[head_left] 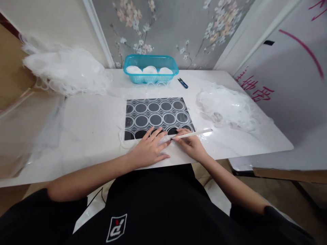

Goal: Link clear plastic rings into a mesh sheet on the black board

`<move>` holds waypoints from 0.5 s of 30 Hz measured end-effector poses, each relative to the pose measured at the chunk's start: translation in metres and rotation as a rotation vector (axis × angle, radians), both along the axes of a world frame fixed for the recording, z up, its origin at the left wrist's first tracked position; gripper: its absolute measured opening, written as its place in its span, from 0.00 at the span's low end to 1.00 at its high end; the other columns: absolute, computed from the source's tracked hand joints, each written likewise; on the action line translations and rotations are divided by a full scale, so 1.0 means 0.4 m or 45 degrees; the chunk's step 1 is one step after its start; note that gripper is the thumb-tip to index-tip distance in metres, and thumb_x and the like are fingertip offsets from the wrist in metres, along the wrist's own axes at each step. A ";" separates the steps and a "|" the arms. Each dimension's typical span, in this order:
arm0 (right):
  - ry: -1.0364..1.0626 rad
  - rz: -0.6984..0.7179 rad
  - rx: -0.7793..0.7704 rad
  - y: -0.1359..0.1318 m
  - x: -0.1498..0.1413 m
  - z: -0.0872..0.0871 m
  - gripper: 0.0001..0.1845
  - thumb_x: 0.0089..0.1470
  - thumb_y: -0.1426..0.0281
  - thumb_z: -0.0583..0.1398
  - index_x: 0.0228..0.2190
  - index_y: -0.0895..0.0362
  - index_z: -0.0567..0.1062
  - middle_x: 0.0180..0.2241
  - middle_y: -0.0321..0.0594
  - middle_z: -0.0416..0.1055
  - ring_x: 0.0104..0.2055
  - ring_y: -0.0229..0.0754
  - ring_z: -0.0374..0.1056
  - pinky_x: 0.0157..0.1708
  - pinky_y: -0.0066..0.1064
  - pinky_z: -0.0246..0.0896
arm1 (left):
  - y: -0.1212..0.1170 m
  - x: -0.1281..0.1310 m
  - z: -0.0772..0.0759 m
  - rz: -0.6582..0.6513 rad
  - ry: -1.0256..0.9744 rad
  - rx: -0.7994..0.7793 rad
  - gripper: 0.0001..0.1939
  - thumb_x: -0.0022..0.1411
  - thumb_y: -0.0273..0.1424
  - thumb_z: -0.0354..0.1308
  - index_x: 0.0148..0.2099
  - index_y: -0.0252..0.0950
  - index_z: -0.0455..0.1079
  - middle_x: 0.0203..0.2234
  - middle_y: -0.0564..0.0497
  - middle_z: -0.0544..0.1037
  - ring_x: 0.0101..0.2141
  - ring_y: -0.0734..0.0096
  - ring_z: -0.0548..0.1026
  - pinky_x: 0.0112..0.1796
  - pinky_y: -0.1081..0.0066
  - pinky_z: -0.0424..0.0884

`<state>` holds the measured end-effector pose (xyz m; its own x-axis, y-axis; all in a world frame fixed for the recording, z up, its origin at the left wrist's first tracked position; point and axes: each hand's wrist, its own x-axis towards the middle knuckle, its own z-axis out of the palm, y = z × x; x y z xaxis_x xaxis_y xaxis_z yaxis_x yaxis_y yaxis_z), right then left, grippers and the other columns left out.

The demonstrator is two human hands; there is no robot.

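Note:
My left hand [151, 149] lies flat with spread fingers on the near edge of a sheer white ring-patterned fabric [156, 119]. A black rectangular sheet [129, 136] shows dark beneath the rings. My right hand [190, 145] is closed around a thin white pen-like tool [195, 133]. The tool's dark tip meets the fabric edge close to my left fingertips, and its back end points up to the right. What kind of tip it has is too small to tell. Part of the fabric near the tip is hidden by my fingers.
Behind the fabric stands a blue plastic basket [151, 61] holding white round pieces. Blue thread snips [183, 83] lie beside it. A large heap of white scraps [63, 69] sits at left, a smaller one [227, 107] at right. Clear plastic [33, 126] covers the table's left end.

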<state>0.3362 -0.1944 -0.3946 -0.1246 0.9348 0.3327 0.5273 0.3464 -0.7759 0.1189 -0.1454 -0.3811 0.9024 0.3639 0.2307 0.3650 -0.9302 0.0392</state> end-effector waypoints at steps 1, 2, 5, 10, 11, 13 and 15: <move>-0.019 -0.009 0.009 0.000 0.001 0.000 0.09 0.59 0.67 0.56 0.30 0.52 0.75 0.32 0.39 0.74 0.48 0.48 0.67 0.51 0.44 0.61 | 0.001 0.000 -0.002 0.001 -0.005 -0.006 0.27 0.66 0.49 0.46 0.58 0.37 0.67 0.57 0.36 0.63 0.61 0.46 0.55 0.59 0.48 0.48; -0.047 -0.023 0.020 -0.002 0.002 -0.001 0.08 0.59 0.67 0.56 0.31 0.53 0.74 0.32 0.39 0.74 0.49 0.48 0.67 0.50 0.44 0.62 | 0.002 -0.001 -0.004 0.003 -0.011 -0.016 0.28 0.66 0.49 0.46 0.58 0.37 0.67 0.57 0.37 0.63 0.61 0.46 0.55 0.59 0.48 0.48; -0.233 -0.057 0.099 -0.015 -0.005 -0.006 0.07 0.59 0.70 0.55 0.35 0.53 0.74 0.34 0.41 0.75 0.53 0.50 0.63 0.52 0.47 0.60 | 0.004 -0.002 -0.013 0.009 -0.043 -0.063 0.28 0.65 0.50 0.47 0.57 0.36 0.68 0.57 0.36 0.63 0.61 0.47 0.54 0.59 0.49 0.48; -0.757 0.036 0.419 -0.041 -0.035 -0.014 0.09 0.57 0.77 0.54 0.35 0.53 0.73 0.44 0.39 0.75 0.61 0.54 0.55 0.60 0.56 0.44 | 0.010 -0.003 -0.018 0.007 -0.072 -0.148 0.29 0.63 0.51 0.48 0.57 0.37 0.67 0.58 0.37 0.62 0.61 0.46 0.53 0.59 0.47 0.48; -0.821 0.034 0.470 -0.037 -0.035 -0.011 0.10 0.57 0.78 0.54 0.34 0.53 0.73 0.44 0.38 0.75 0.60 0.53 0.56 0.60 0.56 0.44 | 0.011 -0.003 -0.017 0.003 -0.071 -0.161 0.30 0.63 0.52 0.48 0.57 0.37 0.67 0.58 0.37 0.62 0.61 0.46 0.53 0.59 0.47 0.48; -0.876 -0.044 0.567 -0.012 -0.014 0.009 0.10 0.57 0.78 0.55 0.33 0.52 0.73 0.43 0.37 0.76 0.57 0.51 0.60 0.59 0.55 0.46 | 0.012 -0.005 -0.015 -0.007 -0.075 -0.188 0.29 0.63 0.51 0.49 0.57 0.38 0.68 0.58 0.38 0.62 0.61 0.47 0.53 0.59 0.46 0.48; -0.833 -0.236 0.693 0.030 0.031 0.051 0.10 0.57 0.77 0.55 0.34 0.50 0.73 0.40 0.36 0.76 0.54 0.50 0.63 0.58 0.54 0.48 | 0.013 -0.006 -0.014 -0.014 -0.089 -0.215 0.27 0.63 0.50 0.49 0.56 0.38 0.69 0.59 0.39 0.61 0.62 0.47 0.52 0.60 0.47 0.47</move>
<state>0.3488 -0.1823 -0.3744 -0.3087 0.6906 0.6540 0.8939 0.4457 -0.0487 0.1163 -0.1403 -0.3868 0.8906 0.3929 0.2292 0.3457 -0.9121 0.2201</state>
